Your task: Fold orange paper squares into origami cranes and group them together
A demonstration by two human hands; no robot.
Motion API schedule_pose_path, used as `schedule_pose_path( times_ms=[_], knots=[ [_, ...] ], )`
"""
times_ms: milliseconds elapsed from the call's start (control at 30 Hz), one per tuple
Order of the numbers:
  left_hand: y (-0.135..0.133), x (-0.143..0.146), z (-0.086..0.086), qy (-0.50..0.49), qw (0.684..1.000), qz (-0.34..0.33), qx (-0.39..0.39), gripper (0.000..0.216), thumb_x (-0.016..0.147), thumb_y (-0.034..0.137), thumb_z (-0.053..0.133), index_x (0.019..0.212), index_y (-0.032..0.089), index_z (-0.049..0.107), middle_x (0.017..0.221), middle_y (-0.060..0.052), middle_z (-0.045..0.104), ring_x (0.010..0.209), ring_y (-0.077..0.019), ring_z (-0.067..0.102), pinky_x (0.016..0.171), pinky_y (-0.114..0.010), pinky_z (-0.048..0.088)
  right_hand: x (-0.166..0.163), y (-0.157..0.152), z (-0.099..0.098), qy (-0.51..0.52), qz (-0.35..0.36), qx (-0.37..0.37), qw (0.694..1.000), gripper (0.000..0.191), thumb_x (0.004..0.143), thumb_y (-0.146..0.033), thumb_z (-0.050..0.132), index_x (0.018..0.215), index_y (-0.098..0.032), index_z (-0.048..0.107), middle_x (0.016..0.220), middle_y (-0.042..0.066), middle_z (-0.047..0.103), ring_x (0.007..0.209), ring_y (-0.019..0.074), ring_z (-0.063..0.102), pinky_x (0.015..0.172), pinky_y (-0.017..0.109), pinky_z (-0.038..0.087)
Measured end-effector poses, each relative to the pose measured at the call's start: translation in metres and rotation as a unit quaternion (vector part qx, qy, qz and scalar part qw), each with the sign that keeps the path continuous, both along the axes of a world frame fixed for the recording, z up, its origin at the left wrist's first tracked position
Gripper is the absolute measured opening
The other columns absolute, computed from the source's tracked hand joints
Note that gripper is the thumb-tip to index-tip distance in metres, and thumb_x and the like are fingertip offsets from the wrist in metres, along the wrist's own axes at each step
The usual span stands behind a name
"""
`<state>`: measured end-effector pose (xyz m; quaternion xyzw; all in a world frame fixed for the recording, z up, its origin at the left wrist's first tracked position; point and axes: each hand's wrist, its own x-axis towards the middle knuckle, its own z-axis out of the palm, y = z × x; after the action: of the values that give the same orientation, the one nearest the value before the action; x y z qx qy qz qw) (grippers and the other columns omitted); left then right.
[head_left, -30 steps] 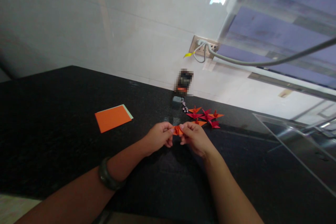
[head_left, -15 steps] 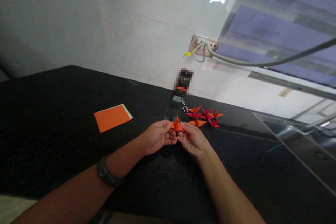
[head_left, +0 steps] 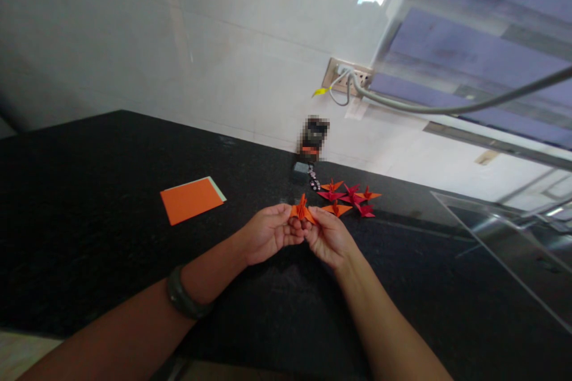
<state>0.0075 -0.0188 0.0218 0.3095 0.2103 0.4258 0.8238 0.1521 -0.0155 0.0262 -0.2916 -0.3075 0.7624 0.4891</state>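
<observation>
A small folded orange paper figure (head_left: 302, 211) is pinched between both my hands above the black counter (head_left: 89, 238). My left hand (head_left: 268, 232), with a dark bangle on its wrist, grips the figure's left side with curled fingers. My right hand (head_left: 328, 235) grips its right side, fingers closed. Just beyond my hands lies a cluster of several finished folded figures (head_left: 348, 196) in red and orange. A stack of flat paper sheets (head_left: 192, 199), orange on top, lies to the left on the counter.
A small dark object with a blurred patch (head_left: 313, 137) stands against the tiled wall behind the figures. A wall socket (head_left: 348, 77) with a grey cable (head_left: 447, 104) is above it. A glass pane edge (head_left: 491, 250) runs at the right.
The orange figure has turned up between my fingers, its points now standing upward. My hands have closed nearer together and shifted slightly left.
</observation>
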Motion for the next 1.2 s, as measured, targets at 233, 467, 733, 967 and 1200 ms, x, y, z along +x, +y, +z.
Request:
schedule_pose_path(
  times_ms=[233, 467, 733, 967, 1200],
  knots=[
    [-0.0003, 0.0006, 0.0, -0.007, 1.0, 0.0, -0.003, 0.014, 0.082, 0.017, 0.046, 0.076, 0.01, 0.056, 0.062, -0.004, 0.059, 0.054, -0.0097, 0.058, 0.059, -0.024, 0.049, -0.0004, -0.0001, 0.0004, 0.014, 0.008, 0.001, 1.0, 0.008, 0.071, -0.016, 0.06, 0.066, -0.011, 0.058, 0.053, 0.001, 0.061, 0.044, 0.0069, 0.056, 0.048, 0.015, 0.052],
    [-0.0018, 0.0008, 0.0038, -0.015, 1.0, 0.004, -0.008, 0.015, 0.083, 0.016, 0.045, 0.075, 0.01, 0.056, 0.062, -0.004, 0.058, 0.055, -0.0098, 0.059, 0.06, -0.023, 0.049, -0.0001, -0.0003, 0.0008, 0.027, 0.015, 0.002, 1.0, 0.008, 0.072, -0.015, 0.058, 0.066, -0.011, 0.058, 0.053, 0.0, 0.061, 0.044, 0.0063, 0.057, 0.048, 0.015, 0.052],
    [-0.0028, 0.0012, 0.0047, -0.032, 0.999, 0.005, -0.016, 0.015, 0.083, 0.014, 0.043, 0.075, 0.009, 0.055, 0.064, -0.005, 0.06, 0.055, -0.0099, 0.059, 0.06, -0.023, 0.05, -0.0004, 0.0004, -0.0003, 0.044, 0.018, -0.004, 0.999, 0.008, 0.072, -0.014, 0.056, 0.071, -0.007, 0.06, 0.057, 0.004, 0.064, 0.048, 0.0087, 0.06, 0.049, 0.017, 0.052],
    [-0.0021, 0.0013, 0.0052, -0.041, 0.999, 0.005, -0.016, 0.016, 0.084, 0.013, 0.041, 0.077, 0.009, 0.055, 0.065, -0.006, 0.061, 0.055, -0.0097, 0.059, 0.059, -0.023, 0.05, -0.0005, 0.0001, -0.0006, 0.053, 0.019, -0.005, 0.998, 0.01, 0.075, -0.013, 0.052, 0.073, -0.006, 0.06, 0.057, 0.004, 0.063, 0.048, 0.0088, 0.06, 0.05, 0.017, 0.052],
    [-0.0034, 0.0018, 0.0045, -0.04, 0.999, 0.011, -0.012, 0.014, 0.084, 0.013, 0.042, 0.077, 0.01, 0.054, 0.065, -0.005, 0.06, 0.057, -0.0099, 0.06, 0.06, -0.023, 0.05, -0.0022, -0.0002, -0.0013, 0.059, 0.017, 0.016, 0.998, 0.009, 0.075, -0.014, 0.054, 0.071, -0.009, 0.058, 0.057, 0.003, 0.063, 0.048, 0.0088, 0.059, 0.049, 0.018, 0.052]
  ],
)
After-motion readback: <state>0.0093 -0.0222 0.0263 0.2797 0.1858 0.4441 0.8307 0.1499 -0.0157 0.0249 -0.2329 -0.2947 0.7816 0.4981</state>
